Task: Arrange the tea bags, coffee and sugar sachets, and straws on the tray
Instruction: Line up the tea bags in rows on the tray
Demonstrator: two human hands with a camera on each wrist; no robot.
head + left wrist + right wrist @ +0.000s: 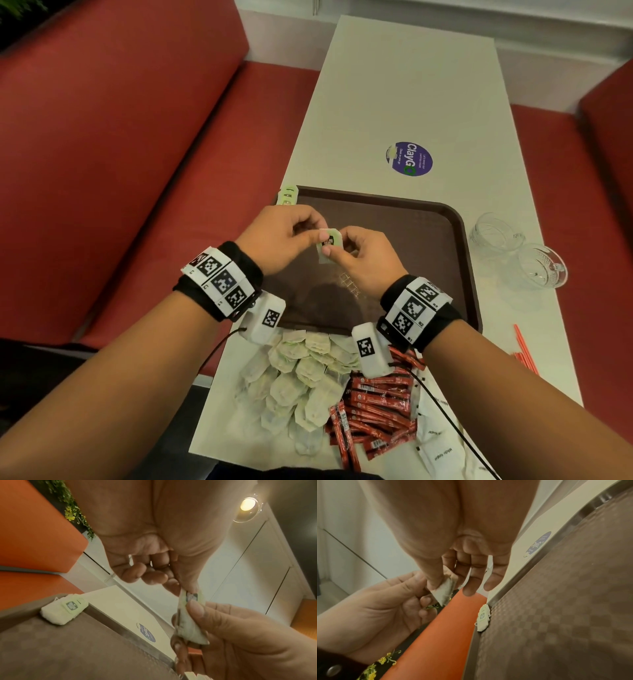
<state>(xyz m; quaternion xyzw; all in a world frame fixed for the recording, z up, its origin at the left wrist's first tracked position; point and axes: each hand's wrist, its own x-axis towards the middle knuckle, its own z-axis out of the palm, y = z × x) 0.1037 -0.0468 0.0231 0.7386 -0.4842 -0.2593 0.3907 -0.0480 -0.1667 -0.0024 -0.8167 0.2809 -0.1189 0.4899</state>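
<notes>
Over the brown tray (442, 236) on the white table (411, 85), your left hand (277, 240) and right hand (363, 260) both pinch one tea bag (329, 244)

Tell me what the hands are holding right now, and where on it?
One pale paper tea bag: left hand pinches its green-tagged top, right hand pinches its side.

Tray (428, 219): brown plastic, fine checkered texture, semi-matt. Tea bags (301, 380): soft, crinkled paper. Coffee sachets (380, 404): glossy red foil. Glasses (496, 234): clear, patterned. Worktop (394, 85): smooth, pale, matt. Seats (120, 137): red upholstery.
</notes>
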